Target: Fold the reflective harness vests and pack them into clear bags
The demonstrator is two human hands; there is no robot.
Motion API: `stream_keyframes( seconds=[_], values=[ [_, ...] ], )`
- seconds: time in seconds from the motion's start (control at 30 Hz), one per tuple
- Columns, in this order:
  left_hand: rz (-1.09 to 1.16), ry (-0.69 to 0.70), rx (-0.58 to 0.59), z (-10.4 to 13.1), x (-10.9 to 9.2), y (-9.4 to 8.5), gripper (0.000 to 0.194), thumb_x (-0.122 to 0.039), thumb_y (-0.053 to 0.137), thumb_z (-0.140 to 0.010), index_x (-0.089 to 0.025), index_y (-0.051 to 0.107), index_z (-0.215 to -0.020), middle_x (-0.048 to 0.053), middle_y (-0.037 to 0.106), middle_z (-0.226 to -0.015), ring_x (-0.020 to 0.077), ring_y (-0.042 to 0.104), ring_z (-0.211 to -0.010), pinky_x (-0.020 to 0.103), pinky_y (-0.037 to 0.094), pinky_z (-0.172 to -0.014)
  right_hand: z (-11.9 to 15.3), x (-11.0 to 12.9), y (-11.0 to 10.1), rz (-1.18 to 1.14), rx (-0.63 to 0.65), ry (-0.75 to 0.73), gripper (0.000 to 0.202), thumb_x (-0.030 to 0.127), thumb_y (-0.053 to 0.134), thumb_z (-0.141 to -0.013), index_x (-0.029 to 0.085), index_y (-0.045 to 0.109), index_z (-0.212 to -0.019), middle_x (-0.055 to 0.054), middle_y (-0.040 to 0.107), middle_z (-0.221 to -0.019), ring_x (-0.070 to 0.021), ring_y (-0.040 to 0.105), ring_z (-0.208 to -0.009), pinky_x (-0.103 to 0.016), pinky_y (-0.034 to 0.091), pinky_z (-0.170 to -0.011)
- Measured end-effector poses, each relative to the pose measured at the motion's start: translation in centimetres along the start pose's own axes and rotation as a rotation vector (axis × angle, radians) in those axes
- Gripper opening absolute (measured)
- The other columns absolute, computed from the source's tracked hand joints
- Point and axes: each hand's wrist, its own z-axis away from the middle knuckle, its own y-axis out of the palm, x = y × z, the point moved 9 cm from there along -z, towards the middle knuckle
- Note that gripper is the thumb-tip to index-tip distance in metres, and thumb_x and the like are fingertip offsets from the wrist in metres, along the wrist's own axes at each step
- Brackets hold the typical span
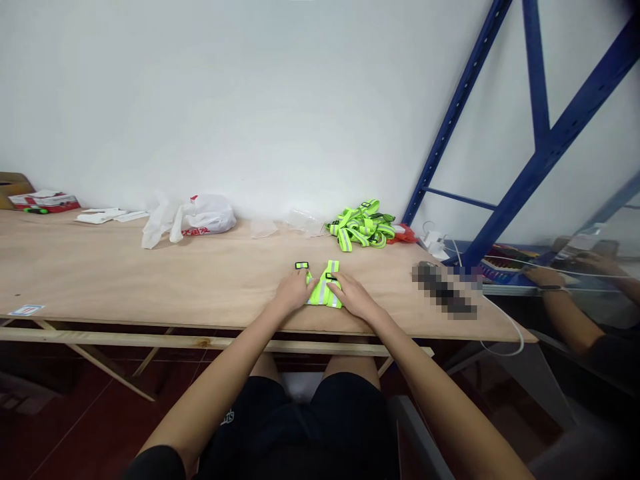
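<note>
A neon yellow-green reflective vest (324, 293) made of straps with silver-grey stripes lies folded on the wooden table in front of me. One black buckle (301, 265) shows at its upper left, and another sits on the right strap by my fingers. My left hand (294, 291) rests on the vest's left side, thumb stretched toward the middle, covering part of the strap. From the right, my right hand (354, 294) lies over the other edge with fingers spread, touching the fabric below the second buckle. Both hands are open, pressed lightly on the vest.
A tangled pile of similar reflective straps (363, 225) lies toward the back right, beside a red bag (404, 234). White plastic bags (207, 215) stand by the wall. A blue metal frame (543, 150) rises at right, where another person's arm (570, 313) shows. A white cable (505, 317) hangs over the edge.
</note>
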Motion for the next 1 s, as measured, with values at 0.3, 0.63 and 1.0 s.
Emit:
stream_keyframes(
  seconds=[0.3, 0.63, 1.0],
  values=[
    [0.132, 0.134, 0.113, 3.7, -1.7, -0.8, 0.038, -0.041, 0.032, -0.102, -0.014, 0.045, -0.126, 0.015, 0.069, -0.11, 0.0273, 0.068, -0.093, 0.035, 0.05, -0.081, 2.3, 1.9, -0.1, -0.193, 0.159, -0.064, 0.046, 0.04, 0.036, -0.102, 0.019, 0.055, -0.139, -0.014, 0.057, -0.143, -0.0279, 0.054, -0.131, -0.047, 0.041, -0.111],
    [0.15, 0.337, 0.18, 8.1, -3.5, -2.5, 0.048, -0.05, 0.042, -0.1, -0.021, 0.048, -0.137, 0.013, 0.058, -0.131, 0.0294, 0.059, -0.119, 0.04, 0.046, -0.099, 6.1, 4.3, -0.6, -0.165, 0.143, -0.119, 0.044, 0.038, 0.034, -0.103, 0.023, 0.05, -0.142, -0.011, 0.054, -0.145, -0.0233, 0.049, -0.136, -0.043, 0.039, -0.114],
    [0.176, 0.395, 0.196, 9.1, -2.6, -2.3, 0.057, -0.038, 0.073, -0.082, -0.024, 0.05, -0.132, 0.013, 0.041, -0.149, 0.0296, 0.057, -0.123, 0.037, 0.048, -0.098, 6.7, 5.6, -0.6, -0.058, 0.266, -0.242, 0.096, 0.059, 0.08, -0.07, 0.023, 0.039, -0.149, -0.016, 0.047, -0.148, -0.0343, 0.047, -0.135, -0.048, 0.04, -0.11]
  ],
)
